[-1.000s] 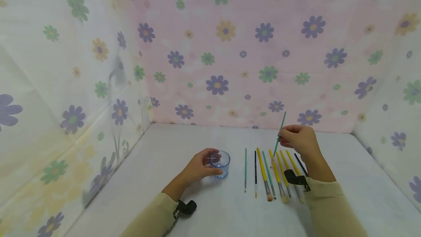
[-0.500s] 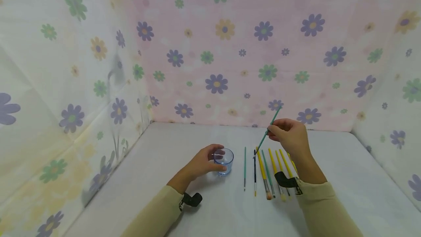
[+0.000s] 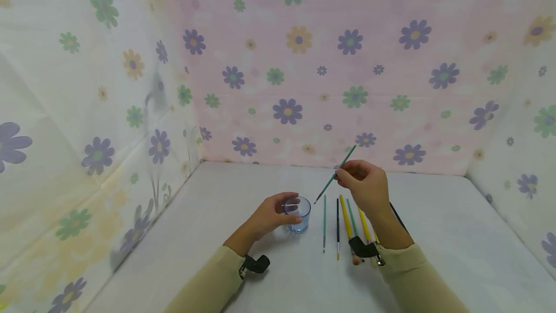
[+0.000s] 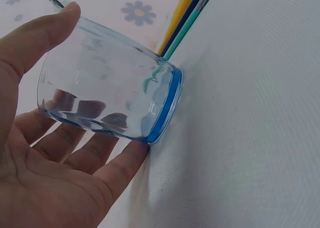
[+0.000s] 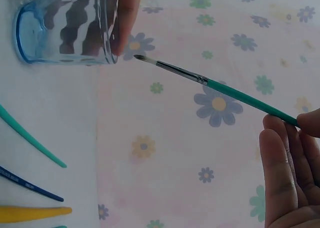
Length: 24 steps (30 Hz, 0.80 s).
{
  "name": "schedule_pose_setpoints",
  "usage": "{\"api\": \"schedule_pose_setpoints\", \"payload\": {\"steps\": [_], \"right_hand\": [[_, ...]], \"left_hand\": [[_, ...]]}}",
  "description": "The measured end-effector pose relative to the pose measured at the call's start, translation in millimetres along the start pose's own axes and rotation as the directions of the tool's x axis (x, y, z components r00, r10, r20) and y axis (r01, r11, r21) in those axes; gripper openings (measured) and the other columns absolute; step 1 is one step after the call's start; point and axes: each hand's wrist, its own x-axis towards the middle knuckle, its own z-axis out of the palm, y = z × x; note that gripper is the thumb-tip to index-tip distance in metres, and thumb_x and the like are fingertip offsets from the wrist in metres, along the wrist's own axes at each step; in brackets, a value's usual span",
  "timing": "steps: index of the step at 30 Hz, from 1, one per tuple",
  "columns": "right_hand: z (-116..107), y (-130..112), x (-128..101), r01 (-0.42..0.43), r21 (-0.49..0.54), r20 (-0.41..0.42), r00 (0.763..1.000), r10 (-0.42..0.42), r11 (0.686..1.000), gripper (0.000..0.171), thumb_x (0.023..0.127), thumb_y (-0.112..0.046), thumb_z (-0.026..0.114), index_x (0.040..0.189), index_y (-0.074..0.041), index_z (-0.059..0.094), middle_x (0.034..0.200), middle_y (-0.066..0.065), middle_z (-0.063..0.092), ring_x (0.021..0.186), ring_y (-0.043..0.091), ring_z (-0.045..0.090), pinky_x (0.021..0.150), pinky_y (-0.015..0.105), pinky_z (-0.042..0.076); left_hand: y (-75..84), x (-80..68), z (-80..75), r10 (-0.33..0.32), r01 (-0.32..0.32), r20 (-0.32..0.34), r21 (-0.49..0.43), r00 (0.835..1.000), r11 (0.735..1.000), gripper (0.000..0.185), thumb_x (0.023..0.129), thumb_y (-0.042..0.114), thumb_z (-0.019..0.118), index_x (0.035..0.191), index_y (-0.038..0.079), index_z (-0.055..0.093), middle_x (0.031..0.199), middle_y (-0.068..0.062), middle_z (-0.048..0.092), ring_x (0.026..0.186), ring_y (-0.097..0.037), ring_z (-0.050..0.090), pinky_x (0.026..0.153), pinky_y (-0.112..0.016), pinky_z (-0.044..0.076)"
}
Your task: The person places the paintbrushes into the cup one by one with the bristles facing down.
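Teal paint covers the slim handle of a brush [image 5: 240, 95] held aslant in the air, its bristles lowest, just beside the rim of a blue-tinted tumbler [image 3: 299, 223] but apart from it. The right hand [image 3: 367, 185] pinches the handle between thumb and fingertips. The brush should be light and stiff, soft only at the bristles, and the mid-handle is a sensible place to grip. The left hand [image 3: 269, 216] curls partway round the tumbler, thumb on one side, fingers on the other. Smooth-walled, it probably slips easily and, if glass, could break; its sides offer the surest hold. Nearby on the white table [image 3: 239, 182] lie another teal brush [image 3: 324, 226], a dark brush [image 3: 338, 226] and yellow-handled brushes [image 3: 345, 216]. Flowered cloth [image 3: 260, 115] hangs behind.
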Motion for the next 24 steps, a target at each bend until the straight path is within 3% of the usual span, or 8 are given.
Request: {"api": "schedule_pose_setpoints", "payload": {"steps": [12,24], "right_hand": [[32.4,16.1,-8.4,0.065,-0.034,0.029,0.998,-0.064,0.997,0.022,0.094,-0.027,0.078,0.105,-0.009,0.072,0.099,0.009,0.075,0.085,0.018,0.077,0.077,0.026,0.062],[40.9,24.5,-13.6,0.019,-0.118,0.08,0.997,-0.009,0.993,0.016,0.096,-0.025,0.076,0.105,-0.013,0.072,0.097,0.004,0.076,0.086,0.017,0.076,0.076,0.025,0.061]], "left_hand": [[-0.3,-0.1,-1.1,-0.027,0.027,-0.017,0.018,0.999,0.999,0.075,0.086,0.026,0.087,0.151,0.018,0.051,0.152,-0.01,0.056,0.139,-0.026,0.056,0.111,-0.044,0.048],[0.6,0.7,0.3,-0.023,0.023,-0.008,-0.003,1.0,1.0,0.077,0.083,0.03,0.089,0.15,0.02,0.052,0.153,-0.01,0.056,0.139,-0.027,0.056,0.109,-0.04,0.05]]}}
